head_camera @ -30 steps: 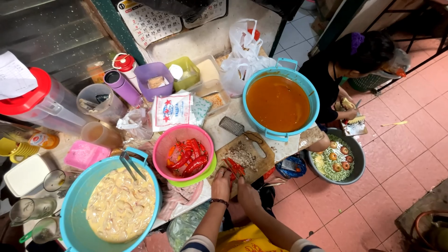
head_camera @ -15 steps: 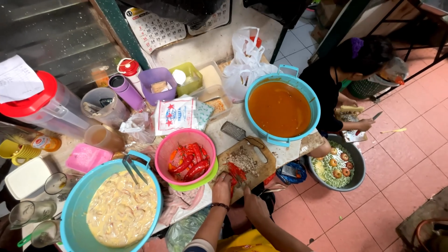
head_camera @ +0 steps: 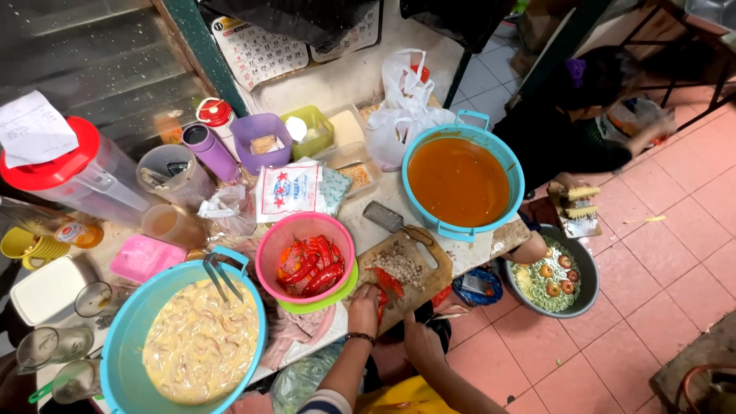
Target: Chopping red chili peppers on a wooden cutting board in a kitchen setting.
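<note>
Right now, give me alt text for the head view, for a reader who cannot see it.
A person's left hand holds red chillies on a wooden cutting board, the right hand beside it. Around them are a pink bowl of chillies and blue basins of orange sauce and creamy mixture.

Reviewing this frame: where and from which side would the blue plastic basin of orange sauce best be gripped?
Best by the two loop handles of the blue plastic basin of orange sauce, one at the far rim by the white plastic bags, one at the near rim by the wooden cutting board. It looks full, so two hands coming from opposite sides would probably keep it level.
</note>
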